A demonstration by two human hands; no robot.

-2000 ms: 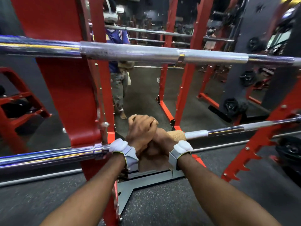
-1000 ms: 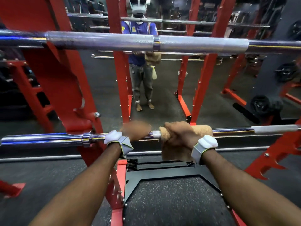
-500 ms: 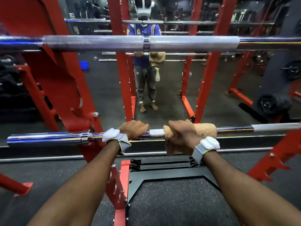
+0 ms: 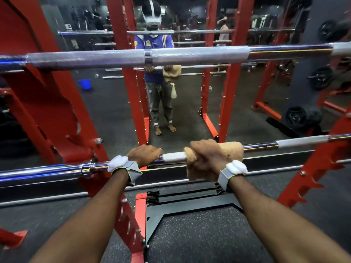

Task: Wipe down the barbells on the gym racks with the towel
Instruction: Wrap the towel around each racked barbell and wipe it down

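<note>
view from the person's head, looking down along 2 bare forearms to a red gym rack [image 4: 62, 114]. the lower barbell [image 4: 47, 172] lies straight across in front of both hands. its long axis runs left to right and climbs slightly toward the right. at the left it passes the rack's left upright, where its chrome collar sits. the left hand [image 4: 145, 153] is just right of that collar, its fingers curled over the bare bar from above, gripping it. a short stretch of pale knurled bar shows between the 2 hands. the right hand [image 4: 207, 157] is closed around the tan towel [image 4: 231, 149], which is wrapped round the bar. a flap of cloth hangs below the fist and a roll of it sticks out to the right. further right the bar runs on past a toothed red rail [image 4: 313, 175] at the rack's right edge. most of the bar's remaining length seems to lie that way, so the right hand looks the nearer one for the next stroke. another, upper barbell [image 4: 190, 55] crosses higher up, well apart from both hands. behind the rack a mirror [image 4: 114, 103] reflects the person standing.
</note>
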